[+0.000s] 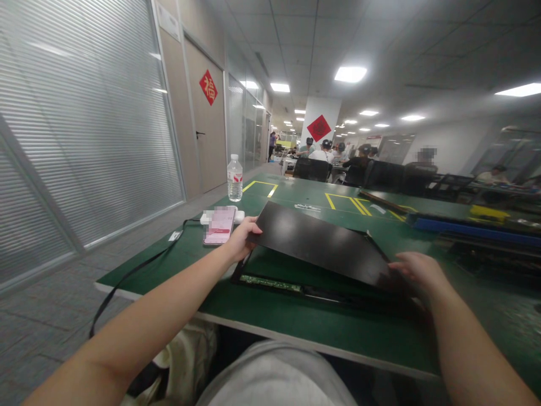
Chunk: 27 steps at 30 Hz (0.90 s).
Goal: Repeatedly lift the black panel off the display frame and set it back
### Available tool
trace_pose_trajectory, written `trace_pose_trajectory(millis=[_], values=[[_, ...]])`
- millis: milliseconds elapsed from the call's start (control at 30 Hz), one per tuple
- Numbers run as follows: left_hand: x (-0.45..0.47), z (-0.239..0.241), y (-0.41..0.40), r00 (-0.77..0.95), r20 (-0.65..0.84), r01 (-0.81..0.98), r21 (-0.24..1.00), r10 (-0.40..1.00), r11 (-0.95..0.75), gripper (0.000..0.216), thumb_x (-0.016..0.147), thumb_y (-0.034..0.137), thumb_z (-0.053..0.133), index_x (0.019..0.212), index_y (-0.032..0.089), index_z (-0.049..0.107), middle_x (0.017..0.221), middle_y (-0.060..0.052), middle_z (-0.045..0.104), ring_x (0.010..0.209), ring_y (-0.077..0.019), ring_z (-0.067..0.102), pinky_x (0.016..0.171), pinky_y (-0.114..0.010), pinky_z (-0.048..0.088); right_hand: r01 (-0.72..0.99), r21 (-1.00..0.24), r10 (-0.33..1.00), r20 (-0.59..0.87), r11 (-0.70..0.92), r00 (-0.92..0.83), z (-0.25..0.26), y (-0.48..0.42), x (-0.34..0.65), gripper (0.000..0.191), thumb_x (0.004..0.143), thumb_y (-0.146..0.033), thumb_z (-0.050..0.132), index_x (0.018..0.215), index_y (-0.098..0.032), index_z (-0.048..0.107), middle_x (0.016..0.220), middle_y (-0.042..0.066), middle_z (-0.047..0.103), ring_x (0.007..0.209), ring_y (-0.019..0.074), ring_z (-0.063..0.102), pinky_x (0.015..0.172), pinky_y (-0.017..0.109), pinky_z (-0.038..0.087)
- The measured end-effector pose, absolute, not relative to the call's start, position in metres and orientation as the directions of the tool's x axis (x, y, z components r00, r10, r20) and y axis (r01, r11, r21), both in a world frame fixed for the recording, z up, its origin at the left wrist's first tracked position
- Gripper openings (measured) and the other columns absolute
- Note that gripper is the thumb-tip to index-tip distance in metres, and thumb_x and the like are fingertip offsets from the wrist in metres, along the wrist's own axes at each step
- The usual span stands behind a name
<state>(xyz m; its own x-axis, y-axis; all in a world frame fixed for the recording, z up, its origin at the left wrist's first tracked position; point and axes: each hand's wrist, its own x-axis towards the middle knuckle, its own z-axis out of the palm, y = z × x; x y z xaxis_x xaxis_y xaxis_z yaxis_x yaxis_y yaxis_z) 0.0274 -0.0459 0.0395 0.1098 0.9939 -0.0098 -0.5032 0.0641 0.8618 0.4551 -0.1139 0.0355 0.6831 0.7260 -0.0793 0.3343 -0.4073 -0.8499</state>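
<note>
I see the green table (296,324) with a black frame (270,282) lying on it. Above it a black panel (321,242) tilts, its far-left corner raised. My left hand (243,237) pinches that corner, fingers closed over the edge. My right hand (416,270) grips the near-right edge. A phone (220,225) lies just left.

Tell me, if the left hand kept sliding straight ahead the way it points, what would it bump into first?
The left hand grips the corner of the black panel, pointing up and away across the table. The pink phone lies just beside that line; beyond it probably the water bottle, though depth is hard to judge.
</note>
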Motion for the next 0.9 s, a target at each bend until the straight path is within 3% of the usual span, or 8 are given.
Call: trace_pose_trajectory(millis=[267,633,900], values=[[0.024,0.034,-0.037,0.179,-0.057,-0.540,0.829,0.982,0.146,0.018,0.065,0.019,0.068,0.082,0.016,0.065,0.069,0.000,0.067,0.060,-0.0173,0.062,0.054,-0.026,0.047,0.464,-0.790,0.758,-0.002,-0.401,0.652,0.024,-0.110,0.470,0.014,0.079,-0.029,0.060,0.087,-0.019,0.066,0.082,0.011,0.078,0.065,0.0189,0.062,0.056,0.028,0.044],[0.022,0.022,-0.026,0.111,-0.099,-0.412,0.901,0.989,0.137,0.021,0.059,0.014,0.074,0.079,0.016,0.064,0.064,0.000,0.067,0.053,-0.0168,0.062,0.050,-0.024,0.043,0.591,-0.669,0.779,0.028,-0.452,0.627,0.028,-0.112,0.466,0.018,0.079,-0.032,0.059,0.087,-0.021,0.070,0.083,0.007,0.078,0.066,0.0211,0.065,0.063,0.033,0.045],[0.021,0.024,-0.027,0.141,-0.114,-0.397,0.903,0.983,0.162,0.020,0.061,0.011,0.072,0.079,0.014,0.067,0.066,-0.005,0.069,0.053,-0.0182,0.064,0.048,-0.025,0.047,0.599,-0.665,0.778,0.043,-0.446,0.626,0.028,-0.112,0.465,0.018,0.077,-0.031,0.060,0.087,-0.021,0.071,0.080,0.006,0.078,0.064,0.0213,0.066,0.062,0.033,0.046]])
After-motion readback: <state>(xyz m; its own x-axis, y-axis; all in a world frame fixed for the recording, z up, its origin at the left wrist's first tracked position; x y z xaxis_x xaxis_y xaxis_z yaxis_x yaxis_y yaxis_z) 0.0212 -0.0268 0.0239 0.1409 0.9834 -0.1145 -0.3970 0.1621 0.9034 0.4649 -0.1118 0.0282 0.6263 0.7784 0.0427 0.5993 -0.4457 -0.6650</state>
